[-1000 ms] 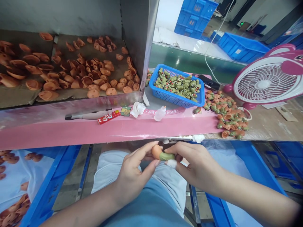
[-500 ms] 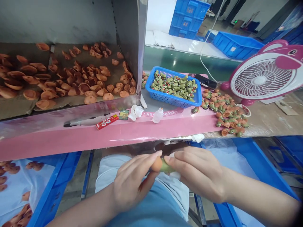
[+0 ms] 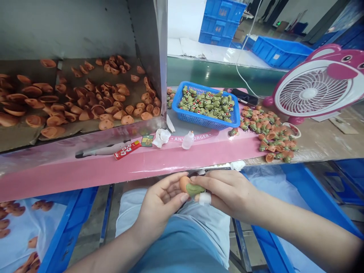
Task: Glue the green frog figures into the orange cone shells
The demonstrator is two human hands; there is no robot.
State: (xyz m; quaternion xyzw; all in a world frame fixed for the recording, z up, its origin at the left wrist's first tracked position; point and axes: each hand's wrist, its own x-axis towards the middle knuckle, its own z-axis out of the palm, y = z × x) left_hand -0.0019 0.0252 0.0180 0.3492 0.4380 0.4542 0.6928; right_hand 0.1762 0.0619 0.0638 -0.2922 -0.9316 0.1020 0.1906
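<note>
Over my lap, both hands pinch one small toy piece (image 3: 190, 186), orange at its left end and green at its right. My left hand (image 3: 160, 204) grips the orange end with fingertips and thumb. My right hand (image 3: 227, 191), with white tape on the thumb, holds the green end. On the pink work surface (image 3: 159, 159) above stand a blue basket (image 3: 206, 120) of green figures and a loose heap of joined orange-and-green pieces (image 3: 270, 132) to its right.
A metal-walled tray (image 3: 71, 98) at the left holds many orange shells. A small white bottle (image 3: 188, 140), crumpled tissue (image 3: 160, 136) and red packet (image 3: 126, 149) lie on the pink surface. A pink fan (image 3: 318, 89) stands right. Blue crates (image 3: 68, 227) flank my knees.
My hands have kept hold of the same piece and turned it slightly; they dipped lower half a second ago and are now back up near the table edge. The view has shifted a little.
</note>
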